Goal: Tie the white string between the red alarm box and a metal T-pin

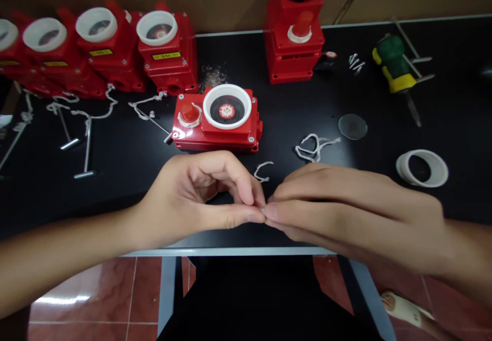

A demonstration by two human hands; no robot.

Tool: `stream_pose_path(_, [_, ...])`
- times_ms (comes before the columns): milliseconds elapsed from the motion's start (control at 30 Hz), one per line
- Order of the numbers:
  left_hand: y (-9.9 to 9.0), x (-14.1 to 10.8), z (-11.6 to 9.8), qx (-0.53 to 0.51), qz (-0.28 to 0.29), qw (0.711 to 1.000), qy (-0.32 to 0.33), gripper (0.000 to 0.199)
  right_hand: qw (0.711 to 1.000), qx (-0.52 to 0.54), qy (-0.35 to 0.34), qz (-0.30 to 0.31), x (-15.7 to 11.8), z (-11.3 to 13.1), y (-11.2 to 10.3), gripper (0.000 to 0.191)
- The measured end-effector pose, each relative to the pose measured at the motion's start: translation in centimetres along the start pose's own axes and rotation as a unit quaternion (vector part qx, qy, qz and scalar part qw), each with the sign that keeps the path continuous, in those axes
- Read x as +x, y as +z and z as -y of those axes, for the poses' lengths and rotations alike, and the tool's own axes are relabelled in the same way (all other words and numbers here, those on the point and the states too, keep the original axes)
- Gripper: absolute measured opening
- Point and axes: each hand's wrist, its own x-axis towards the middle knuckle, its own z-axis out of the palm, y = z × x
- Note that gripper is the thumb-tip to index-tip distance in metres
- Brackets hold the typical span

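Note:
My left hand (207,192) and my right hand (357,213) meet at their fingertips over the front of the black table. Both are closed in a pinch on a white string, of which only a tiny pale bit shows between the tips. Just beyond the fingers a short curl of white string (264,171) appears; whether it joins the pinched bit is hidden. Behind my left hand lies a red alarm box (215,138) with a white ring, a dark window and a red button. A loose white cord (315,148) lies beyond my right hand.
Several red boxes (171,74) with white rings stand at the back left, with small T-shaped metal rods (87,148) tied on by cords. Another red box (294,48) stands at the back. To the right are screws (355,63), a screwdriver (394,61), a glass disc (352,126) and a white ring (440,169).

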Motion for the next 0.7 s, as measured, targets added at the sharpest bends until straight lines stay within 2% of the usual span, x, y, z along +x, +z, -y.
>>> stream_pose_path(300, [-0.2, 0.2, -0.1, 0.004, 0.011, 1.000, 0.001, 0.025, 0.999, -0.039, -0.011, 0.017, -0.4, -0.1, -0.3, 0.024])
stream_pose_path(567, [-0.2, 0.1, 0.1, 0.015, 0.010, 1.000, 0.005, 0.024, 0.995, -0.096, -0.027, -0.006, 0.3, 0.1, 0.0, 0.015])
stream_pose_path(700, [-0.2, -0.1, 0.1, 0.046, 0.002, 0.999, 0.028, 0.022, 0.997, -0.072, -0.010, -0.015, 0.7, 0.2, 0.2, 0.015])
